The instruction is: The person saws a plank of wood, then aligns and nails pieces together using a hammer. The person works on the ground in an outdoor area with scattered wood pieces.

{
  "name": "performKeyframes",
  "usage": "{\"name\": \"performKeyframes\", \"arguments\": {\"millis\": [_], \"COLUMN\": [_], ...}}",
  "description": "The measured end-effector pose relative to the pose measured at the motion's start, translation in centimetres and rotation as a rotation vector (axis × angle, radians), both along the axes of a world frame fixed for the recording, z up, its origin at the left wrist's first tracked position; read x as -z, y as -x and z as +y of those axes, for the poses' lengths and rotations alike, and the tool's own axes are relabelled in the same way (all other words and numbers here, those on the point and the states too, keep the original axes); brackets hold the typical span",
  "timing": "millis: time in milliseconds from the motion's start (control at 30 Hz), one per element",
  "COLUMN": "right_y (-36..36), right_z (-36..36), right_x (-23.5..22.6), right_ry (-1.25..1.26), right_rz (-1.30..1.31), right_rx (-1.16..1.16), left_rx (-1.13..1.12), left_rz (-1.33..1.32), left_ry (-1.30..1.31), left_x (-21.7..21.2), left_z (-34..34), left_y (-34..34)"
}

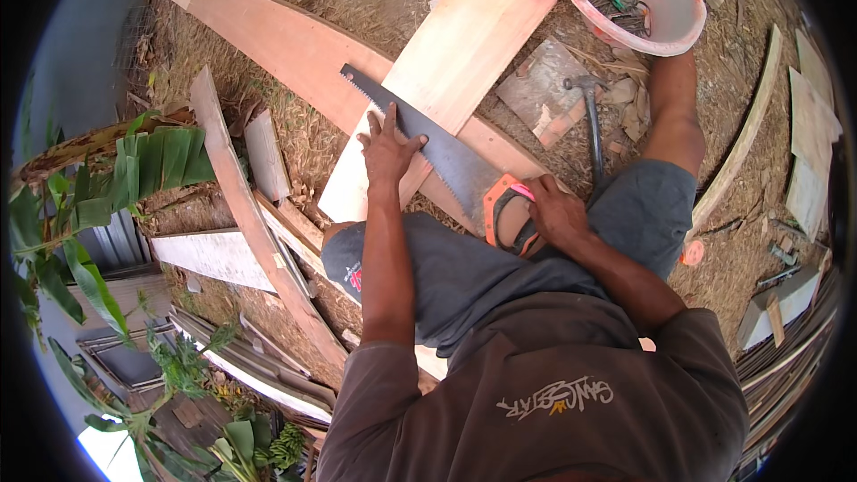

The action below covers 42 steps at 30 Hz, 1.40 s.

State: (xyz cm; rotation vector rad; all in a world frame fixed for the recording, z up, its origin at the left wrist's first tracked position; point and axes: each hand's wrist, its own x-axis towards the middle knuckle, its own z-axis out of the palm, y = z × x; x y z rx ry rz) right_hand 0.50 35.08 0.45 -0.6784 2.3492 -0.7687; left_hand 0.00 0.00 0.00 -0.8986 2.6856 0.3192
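Resting across the pale, flat wooden board (482, 40) is a handsaw with a dark metal blade and an orange-and-black handle (437, 147). The left hand (391, 159) has its fingers spread open over the board and the blade's toothed edge, I'd guess to keep both from sliding. The right hand (559, 214) has curled fingers at the handle by a small bright pink thing (520, 190); can't tell which they're gripping. The board sits crosswise on a long reddish-brown wooden plank (268, 45), which probably props it off the dirt.
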Motion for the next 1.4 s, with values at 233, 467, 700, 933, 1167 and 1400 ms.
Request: {"name": "performKeyframes", "arguments": {"millis": [233, 467, 700, 933, 1167, 1400], "right_y": [0.0, 0.1, 0.1, 0.1, -0.1, -0.2], "right_z": [0.2, 0.3, 0.3, 0.2, 0.1, -0.1], "right_x": [0.0, -0.2, -0.2, 0.0, 0.2, 0.3], "right_ry": [0.021, 0.012, 0.031, -0.049, -0.039, -0.028], "right_rz": [0.017, 0.010, 0.022, 0.002, 0.006, 0.040], "right_rx": [0.009, 0.010, 0.004, -0.033, -0.023, -0.008], "left_rx": [0.006, -0.022, -0.003, 0.010, -0.046, -0.043], "left_rz": [0.036, 0.031, -0.004, 0.012, -0.067, -0.059], "left_ry": [-0.003, -0.039, -0.010, 0.003, -0.021, 0.003], "left_x": [-0.2, -0.5, 0.0, 0.6, -0.4, -0.9], "left_z": [0.3, 0.3, 0.0, -0.1, 0.4, 0.8], "left_y": [-0.2, -0.1, -0.1, -0.2, 0.3, 0.5]}}
